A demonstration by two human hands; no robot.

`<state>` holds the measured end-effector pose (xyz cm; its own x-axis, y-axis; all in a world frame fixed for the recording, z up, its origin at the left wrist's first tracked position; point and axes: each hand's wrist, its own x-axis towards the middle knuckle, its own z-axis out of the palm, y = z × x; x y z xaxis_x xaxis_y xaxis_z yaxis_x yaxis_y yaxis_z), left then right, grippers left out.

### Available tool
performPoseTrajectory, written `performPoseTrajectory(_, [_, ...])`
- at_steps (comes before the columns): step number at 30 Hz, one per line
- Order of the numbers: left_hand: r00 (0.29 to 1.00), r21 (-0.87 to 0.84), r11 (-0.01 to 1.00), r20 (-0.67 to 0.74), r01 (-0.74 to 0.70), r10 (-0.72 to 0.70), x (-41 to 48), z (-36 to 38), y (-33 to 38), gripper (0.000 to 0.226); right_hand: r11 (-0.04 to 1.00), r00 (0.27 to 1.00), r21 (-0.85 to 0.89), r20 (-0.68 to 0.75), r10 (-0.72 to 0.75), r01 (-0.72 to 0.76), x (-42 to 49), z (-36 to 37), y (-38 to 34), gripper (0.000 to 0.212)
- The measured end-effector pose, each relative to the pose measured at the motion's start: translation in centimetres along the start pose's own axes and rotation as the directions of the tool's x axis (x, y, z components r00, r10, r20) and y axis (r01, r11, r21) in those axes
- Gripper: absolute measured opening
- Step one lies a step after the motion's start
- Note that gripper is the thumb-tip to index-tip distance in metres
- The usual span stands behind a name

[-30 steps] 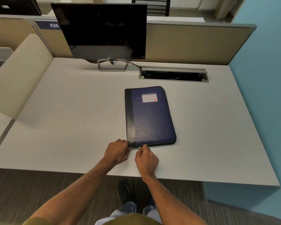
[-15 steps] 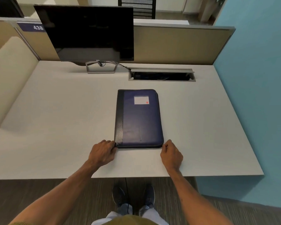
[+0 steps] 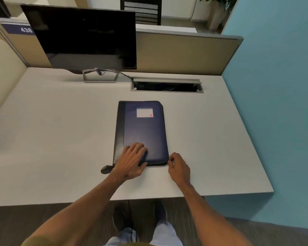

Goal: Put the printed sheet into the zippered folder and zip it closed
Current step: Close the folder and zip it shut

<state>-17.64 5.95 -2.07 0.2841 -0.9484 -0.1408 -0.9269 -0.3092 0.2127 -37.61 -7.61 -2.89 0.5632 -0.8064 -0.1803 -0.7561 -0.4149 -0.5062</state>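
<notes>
Zippered folder (image 3: 144, 132) laid closed at tabletop (image 3: 52, 130) centre, printed sheet unseen, judged inside; cover pressed by flat, open left hand (image 3: 132, 160) at 7 o'clock; 5 o'clock corner pinched by right hand (image 3: 179, 168); zipping judged in hand, next to be carried round that corner toward 12 o'clock.

I am viewing a pale desk (image 3: 60, 139) carrying a dark monitor (image 3: 82, 36) and an open cable hatch (image 3: 167, 85). A beige partition (image 3: 185, 54) is backing it; a teal wall (image 3: 277, 86) is bordering its right side.
</notes>
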Motion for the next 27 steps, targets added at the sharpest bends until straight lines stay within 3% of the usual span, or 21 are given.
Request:
performPoseTrajectory(3, [0.992, 0.026, 0.999, 0.121, -0.031, 0.028, 2.6, 0.9, 3.8, 0.081, 0.998, 0.997, -0.016, 0.047, -0.054, 0.055, 0.7, -0.4, 1.1, 0.011])
performPoseTrajectory(6, [0.973, 0.077, 0.996, 0.218, 0.053, -0.069, 4.2, 1.4, 6.2, 0.097, 0.994, 0.991, -0.014, 0.078, -0.105, 0.106, 1.4, -1.1, 2.0, 0.014])
performPoseTrajectory(11, [0.973, 0.151, 0.987, 0.209, 0.064, -0.095, 4.9, 2.3, 7.4, 0.087, 0.985, 0.978, 0.009, 0.118, -0.174, 0.174, 2.4, -1.5, 2.9, 0.014])
performPoseTrajectory(16, [0.953, 0.237, 0.971, 0.296, -0.007, -0.066, 4.9, 3.8, 6.7, 0.080, 0.973, 0.965, 0.000, 0.123, -0.230, 0.232, 3.5, -1.4, 4.0, 0.015])
performPoseTrajectory(23, [0.960, 0.299, 0.953, 0.279, -0.053, -0.034, 4.6, 4.1, 6.0, 0.075, 0.986, 0.986, 0.044, 0.048, -0.162, 0.160, 5.7, -1.6, 3.4, 0.014])
performPoseTrajectory(27, [0.953, 0.300, 0.954, 0.293, -0.016, -0.076, 4.2, 2.6, 5.8, 0.075, 0.978, 0.976, 0.063, 0.072, -0.205, 0.201, 7.4, -1.8, 2.9, 0.017])
